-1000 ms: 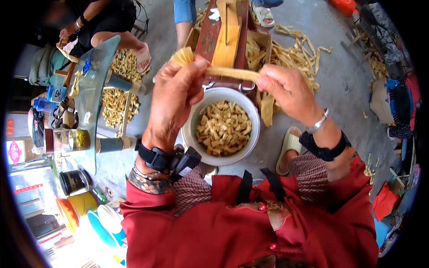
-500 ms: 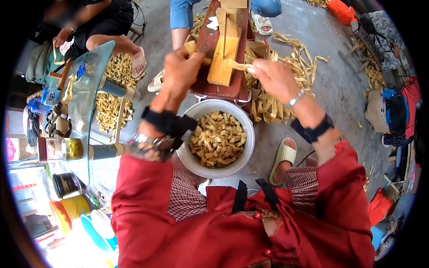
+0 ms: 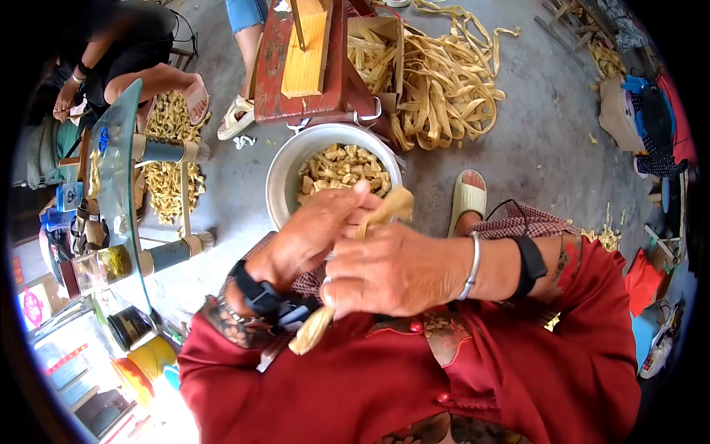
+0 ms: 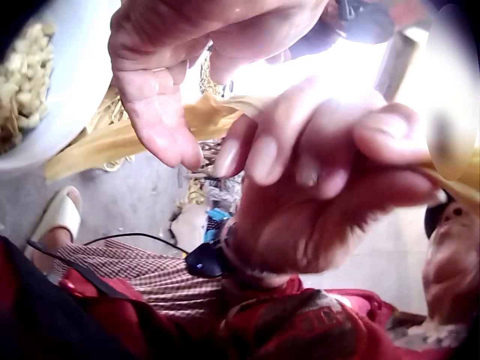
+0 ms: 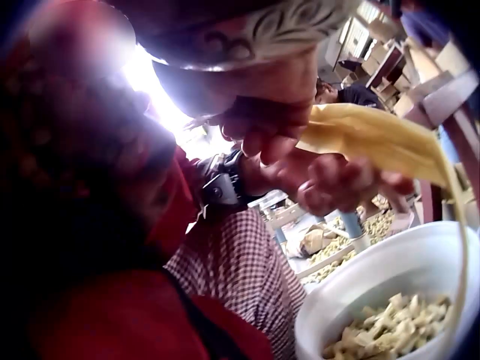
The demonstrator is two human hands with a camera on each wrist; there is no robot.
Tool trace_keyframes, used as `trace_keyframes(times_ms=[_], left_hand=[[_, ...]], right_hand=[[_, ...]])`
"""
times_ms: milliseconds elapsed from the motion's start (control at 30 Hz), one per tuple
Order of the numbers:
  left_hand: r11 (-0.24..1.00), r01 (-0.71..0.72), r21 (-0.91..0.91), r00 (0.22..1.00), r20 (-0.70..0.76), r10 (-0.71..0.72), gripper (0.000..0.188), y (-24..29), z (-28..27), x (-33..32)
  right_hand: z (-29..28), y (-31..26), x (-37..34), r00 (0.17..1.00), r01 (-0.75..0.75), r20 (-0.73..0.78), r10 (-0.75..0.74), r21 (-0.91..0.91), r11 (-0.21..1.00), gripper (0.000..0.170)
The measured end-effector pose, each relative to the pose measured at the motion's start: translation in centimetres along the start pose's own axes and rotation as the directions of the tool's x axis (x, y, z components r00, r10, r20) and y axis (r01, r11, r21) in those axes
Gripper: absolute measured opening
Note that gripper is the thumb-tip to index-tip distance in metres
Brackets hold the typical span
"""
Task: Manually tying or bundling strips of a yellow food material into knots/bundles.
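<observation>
Low in front of the red top, my right hand (image 3: 396, 270) grips a flat yellow-brown dried strip (image 3: 314, 331), one end jutting below the fist. In the left wrist view its thumb and forefinger pinch the strip near the right edge. My left hand (image 3: 314, 226) lies close against the right one, thumb stretched out; some of its fingers hide behind the right hand. Its extended fingers (image 5: 349, 184) overlap the strip (image 5: 375, 139) in the right wrist view. Just beyond the hands, a pale metal basin (image 3: 279, 174) holds many short pieces (image 3: 344, 166) of similar material.
A red bench (image 3: 277, 63) carries a wooden block (image 3: 307, 70) with an upright blade. Long strips (image 3: 451, 96) lie heaped beside a cardboard box (image 3: 399, 55). At left stands a glass-topped table (image 3: 122, 192), with piles of pieces (image 3: 174, 185) below. Another person (image 3: 140, 81) sits behind it.
A strip was stretched between both hands, then the hands parted by the wooden block. Now both have come down together nearer the body, the strip in the right. The head view has shifted.
</observation>
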State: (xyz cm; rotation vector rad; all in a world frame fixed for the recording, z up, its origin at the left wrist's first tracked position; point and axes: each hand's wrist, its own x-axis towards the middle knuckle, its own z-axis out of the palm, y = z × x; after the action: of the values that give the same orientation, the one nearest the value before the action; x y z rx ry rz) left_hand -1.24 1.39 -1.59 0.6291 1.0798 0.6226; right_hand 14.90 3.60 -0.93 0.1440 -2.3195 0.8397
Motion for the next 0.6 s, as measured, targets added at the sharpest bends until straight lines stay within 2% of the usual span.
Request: trace_keyframes(times_ms=[67, 100, 200, 233, 333, 367, 400, 433, 467, 500, 533, 600], left_hand=[[0.936, 0.074, -0.345, 0.997, 0.004, -0.077, 0.04, -0.8, 1.6, 1.0], [0.921, 0.03, -0.389, 0.999, -0.01, -0.037, 0.036, -0.9, 1.8, 1.4], [0.957, -0.027, -0.288, 0.998, 0.048, 0.043, 0.032, 0.3, 1.7, 0.7], [0.949, -0.034, -0.313, 0.997, 0.049, 0.052, 0.031, 0.3, 1.4, 0.7], [0.966, -0.091, -0.242, 0.996, -0.018, 0.09, 0.029, 0.6, 1.1, 0.6], [0.971, -0.133, -0.199, 0.99, -0.083, 0.118, 0.027, 0.9, 1.3, 0.4], [0.972, -0.187, -0.145, 0.977, -0.134, 0.168, 0.021, 0.5, 0.7, 0.6], [0.972, -0.214, -0.092, 0.969, -0.146, 0.199, 0.017, 0.1, 0.0, 0.6], [0.97, -0.24, -0.04, 0.96, -0.158, 0.231, 0.014, -0.1, -0.4, 0.6], [0.965, -0.243, -0.097, 0.939, -0.273, 0.209, 0.011, 0.6, 1.1, 0.4], [0.947, -0.32, 0.015, 0.921, -0.23, 0.315, 0.012, 0.1, 0.7, 0.4], [0.949, -0.312, -0.043, 0.938, -0.172, 0.301, 0.012, 0.1, 1.0, 0.6]], right_hand=[[1.6, -1.1, -1.1, 0.994, -0.11, -0.003, 0.112, 0.17, 0.979, 0.016], [1.6, -1.4, -1.4, 0.989, -0.149, 0.055, 0.14, 0.24, 0.959, 0.017], [1.3, -1.9, -1.9, 0.953, -0.284, 0.044, 0.299, 0.471, 0.835, 0.019], [0.8, -2.2, -1.9, 0.926, -0.363, 0.087, 0.367, 0.475, 0.802, 0.02], [0.1, -2.2, -2.0, 0.894, -0.403, 0.051, 0.446, 0.529, 0.747, 0.02], [-0.2, -2.2, -2.1, 0.877, -0.435, 0.059, 0.476, 0.516, 0.738, 0.019], [-0.3, -1.9, -2.2, 0.871, -0.421, -0.016, 0.492, 0.491, 0.763, 0.017], [-0.2, -1.3, -2.5, 0.846, -0.395, -0.165, 0.506, 0.441, 0.806, 0.015], [-0.2, -0.7, -2.7, 0.807, -0.377, -0.31, 0.502, 0.384, 0.843, 0.014], [-0.4, -0.3, -2.6, 0.719, -0.424, -0.397, 0.57, 0.4, 0.813, 0.013], [-1.0, 0.1, -2.6, 0.659, -0.49, -0.405, 0.634, 0.409, 0.77, 0.013], [-1.8, 0.9, -2.4, 0.557, -0.556, -0.421, 0.716, 0.451, 0.698, 0.016]])
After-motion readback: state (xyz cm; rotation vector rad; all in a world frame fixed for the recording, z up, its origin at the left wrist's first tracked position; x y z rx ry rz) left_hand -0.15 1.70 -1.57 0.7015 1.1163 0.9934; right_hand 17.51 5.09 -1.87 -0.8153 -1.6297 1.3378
